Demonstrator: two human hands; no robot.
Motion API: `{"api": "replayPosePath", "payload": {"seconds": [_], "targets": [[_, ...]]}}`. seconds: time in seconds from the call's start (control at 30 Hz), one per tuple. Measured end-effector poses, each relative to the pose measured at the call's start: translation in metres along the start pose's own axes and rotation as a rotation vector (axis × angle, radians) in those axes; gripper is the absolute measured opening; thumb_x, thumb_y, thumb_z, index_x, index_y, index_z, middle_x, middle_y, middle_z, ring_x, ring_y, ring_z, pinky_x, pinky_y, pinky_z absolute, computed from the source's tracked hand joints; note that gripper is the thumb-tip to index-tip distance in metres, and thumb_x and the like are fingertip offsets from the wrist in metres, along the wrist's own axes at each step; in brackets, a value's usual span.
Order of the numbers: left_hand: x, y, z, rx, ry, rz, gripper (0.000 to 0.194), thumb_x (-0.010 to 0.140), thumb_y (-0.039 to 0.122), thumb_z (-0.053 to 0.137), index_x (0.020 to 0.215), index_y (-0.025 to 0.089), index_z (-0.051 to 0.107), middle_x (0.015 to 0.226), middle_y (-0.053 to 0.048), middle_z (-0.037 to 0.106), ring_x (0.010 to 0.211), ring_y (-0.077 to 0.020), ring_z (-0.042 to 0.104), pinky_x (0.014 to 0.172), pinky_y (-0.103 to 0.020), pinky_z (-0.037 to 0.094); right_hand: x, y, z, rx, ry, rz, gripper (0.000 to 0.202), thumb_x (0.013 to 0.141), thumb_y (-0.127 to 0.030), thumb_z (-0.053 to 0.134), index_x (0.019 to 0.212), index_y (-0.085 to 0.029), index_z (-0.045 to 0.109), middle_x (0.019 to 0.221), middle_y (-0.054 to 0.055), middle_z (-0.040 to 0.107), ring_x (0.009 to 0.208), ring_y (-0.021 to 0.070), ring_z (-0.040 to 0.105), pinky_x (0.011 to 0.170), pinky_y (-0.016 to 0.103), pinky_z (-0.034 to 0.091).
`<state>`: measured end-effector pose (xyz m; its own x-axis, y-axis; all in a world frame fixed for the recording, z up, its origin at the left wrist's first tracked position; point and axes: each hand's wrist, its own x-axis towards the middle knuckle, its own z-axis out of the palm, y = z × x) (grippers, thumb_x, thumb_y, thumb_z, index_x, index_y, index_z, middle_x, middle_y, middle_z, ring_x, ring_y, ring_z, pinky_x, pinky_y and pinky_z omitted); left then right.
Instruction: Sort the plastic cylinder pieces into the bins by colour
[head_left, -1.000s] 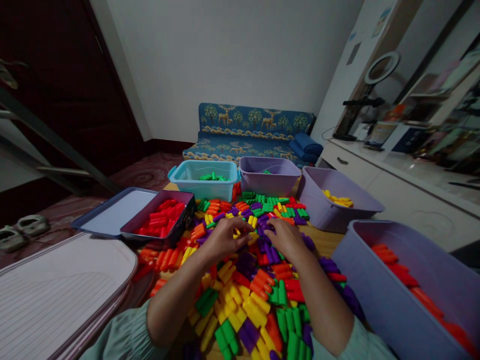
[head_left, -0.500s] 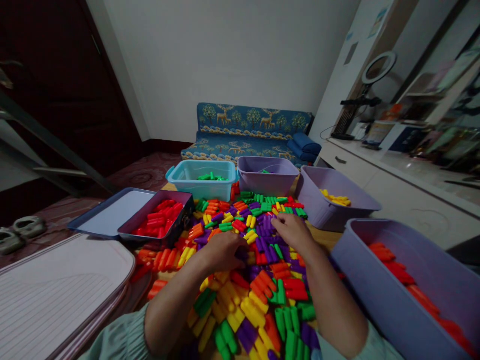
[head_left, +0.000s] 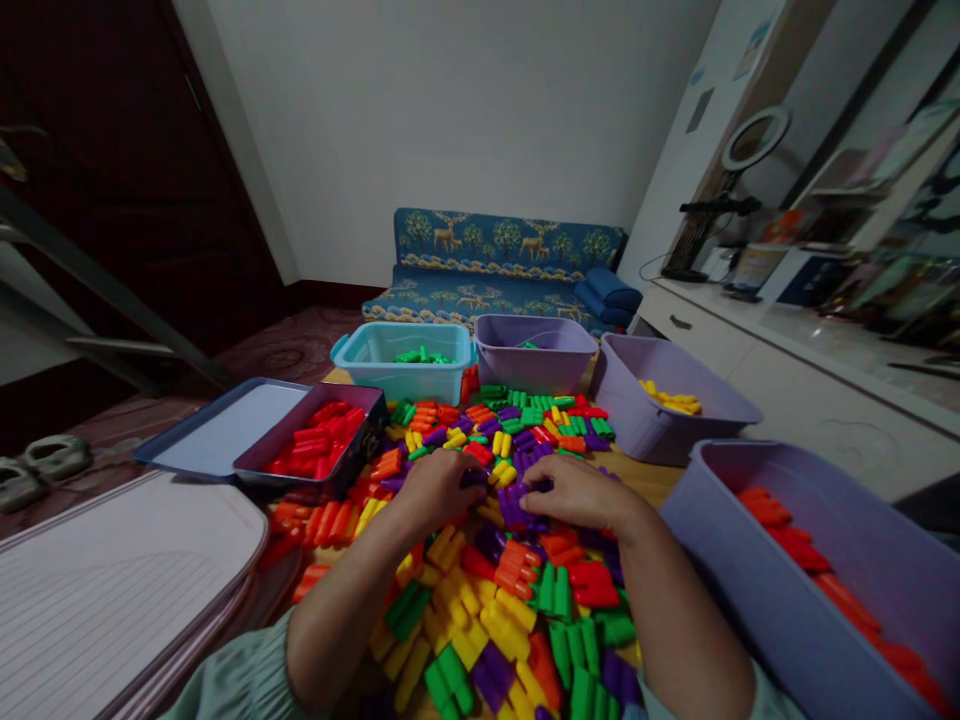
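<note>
Colourful ribbed plastic pieces (head_left: 457, 600) in red, orange, yellow, green and purple lie heaped on a wooden table. My left hand (head_left: 442, 487) is closed around a dark purple piece (head_left: 472, 479) near the heap's middle. Just to its right, my right hand (head_left: 566, 490) has its thumb and fingers curled on a purple piece (head_left: 513, 508). A small gap with yellow pieces (head_left: 503, 473) lies between the two hands.
A turquoise bin (head_left: 409, 382) holds green pieces. Purple bins stand behind (head_left: 536, 368), at the right back (head_left: 652, 440) and at the right front (head_left: 750, 570). An open case (head_left: 349, 480) with red pieces is on the left, beside a pink folded board (head_left: 150, 590).
My left hand has moved slightly up and left. My right hand has come down and left, closer to the left one. Some pieces between and below the hands have shifted.
</note>
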<state>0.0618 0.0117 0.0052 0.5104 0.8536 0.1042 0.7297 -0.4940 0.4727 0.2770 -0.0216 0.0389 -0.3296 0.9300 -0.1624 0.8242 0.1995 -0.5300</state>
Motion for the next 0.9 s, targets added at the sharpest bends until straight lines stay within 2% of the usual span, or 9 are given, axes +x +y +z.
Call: {"api": "replayPosePath", "payload": {"seconds": [0.1, 0.2, 0.3, 0.37, 0.47, 0.53, 0.67, 0.77, 0.9], "targets": [[0.001, 0.001, 0.001, -0.037, -0.021, 0.055, 0.023, 0.071, 0.023, 0.063, 0.093, 0.023, 0.073, 0.088, -0.005, 0.071, 0.081, -0.0200, 0.063, 0.069, -0.026, 0.043, 0.007, -0.003, 0.006, -0.014, 0.083, -0.015, 0.020, 0.070, -0.031, 0.056, 0.055, -0.017, 0.056, 0.052, -0.005, 0.049, 0.054, 0.0089, 0.045, 0.049, 0.022, 0.023], [0.004, 0.001, 0.001, -0.065, 0.035, 0.079, 0.024, 0.072, 0.021, 0.062, 0.093, 0.021, 0.073, 0.087, -0.006, 0.070, 0.081, -0.0197, 0.062, 0.070, -0.026, 0.044, 0.013, -0.003, 0.012, 0.068, 0.195, 0.019, 0.020, 0.071, -0.029, 0.054, 0.054, -0.017, 0.054, 0.050, -0.005, 0.047, 0.051, 0.0089, 0.046, 0.048, 0.021, 0.025], [0.007, 0.002, 0.001, -0.159, 0.174, 0.034, 0.027, 0.077, 0.022, 0.058, 0.100, 0.017, 0.072, 0.092, -0.009, 0.069, 0.081, -0.0201, 0.062, 0.072, -0.028, 0.045, 0.018, -0.003, 0.015, 0.274, 0.288, 0.112, 0.019, 0.073, -0.032, 0.053, 0.062, -0.018, 0.058, 0.047, -0.005, 0.049, 0.047, 0.0102, 0.049, 0.046, 0.021, 0.031], [0.009, 0.003, 0.000, -0.340, 0.219, -0.036, 0.032, 0.081, 0.029, 0.056, 0.107, 0.016, 0.070, 0.096, -0.011, 0.069, 0.079, -0.0200, 0.063, 0.069, -0.029, 0.047, 0.021, -0.004, 0.016, 0.479, 0.317, 0.126, 0.019, 0.075, -0.034, 0.053, 0.070, -0.018, 0.061, 0.048, -0.004, 0.054, 0.047, 0.0114, 0.053, 0.046, 0.021, 0.036], [0.011, 0.004, 0.002, -0.761, 0.125, -0.121, 0.047, 0.083, 0.045, 0.056, 0.119, 0.016, 0.064, 0.101, -0.011, 0.070, 0.075, -0.0195, 0.064, 0.063, -0.029, 0.050, 0.022, -0.009, 0.016, 0.778, 0.318, 0.075, 0.021, 0.075, -0.037, 0.057, 0.078, -0.017, 0.062, 0.056, -0.002, 0.062, 0.051, 0.0121, 0.059, 0.049, 0.021, 0.043], [0.012, 0.004, 0.005, -1.007, 0.028, -0.142, 0.060, 0.076, 0.050, 0.064, 0.126, 0.017, 0.058, 0.104, -0.011, 0.069, 0.072, -0.0176, 0.065, 0.061, -0.028, 0.051, 0.022, -0.014, 0.016, 0.904, 0.318, 0.053, 0.022, 0.073, -0.038, 0.060, 0.079, -0.016, 0.062, 0.060, -0.001, 0.064, 0.054, 0.0118, 0.061, 0.051, 0.020, 0.046], [0.015, 0.001, 0.013, -1.156, -0.020, -0.171, 0.080, 0.056, 0.047, 0.081, 0.125, 0.016, 0.055, 0.094, -0.008, 0.069, 0.062, -0.0129, 0.062, 0.054, -0.023, 0.048, 0.022, -0.020, 0.019, 1.020, 0.302, 0.037, 0.025, 0.073, -0.039, 0.064, 0.079, -0.015, 0.062, 0.064, 0.000, 0.066, 0.057, 0.0109, 0.064, 0.055, 0.020, 0.050], [0.016, -0.003, 0.013, -1.167, 0.008, -0.237, 0.072, 0.056, 0.047, 0.080, 0.116, 0.014, 0.059, 0.076, -0.002, 0.065, 0.051, -0.0091, 0.056, 0.048, -0.020, 0.044, 0.021, -0.023, 0.018, 1.066, 0.288, 0.011, 0.026, 0.073, -0.041, 0.065, 0.079, -0.016, 0.061, 0.069, 0.001, 0.067, 0.059, 0.0118, 0.066, 0.055, 0.020, 0.051], [0.014, -0.005, 0.000, -1.175, 0.042, -0.315, 0.054, 0.063, 0.039, 0.073, 0.109, 0.014, 0.061, 0.067, 0.002, 0.062, 0.043, -0.0060, 0.048, 0.043, -0.018, 0.036, 0.021, -0.020, 0.015, 1.051, 0.419, 0.036, 0.024, 0.070, -0.038, 0.067, 0.077, -0.016, 0.060, 0.068, 0.000, 0.066, 0.061, 0.0136, 0.067, 0.050, 0.019, 0.048]]}}
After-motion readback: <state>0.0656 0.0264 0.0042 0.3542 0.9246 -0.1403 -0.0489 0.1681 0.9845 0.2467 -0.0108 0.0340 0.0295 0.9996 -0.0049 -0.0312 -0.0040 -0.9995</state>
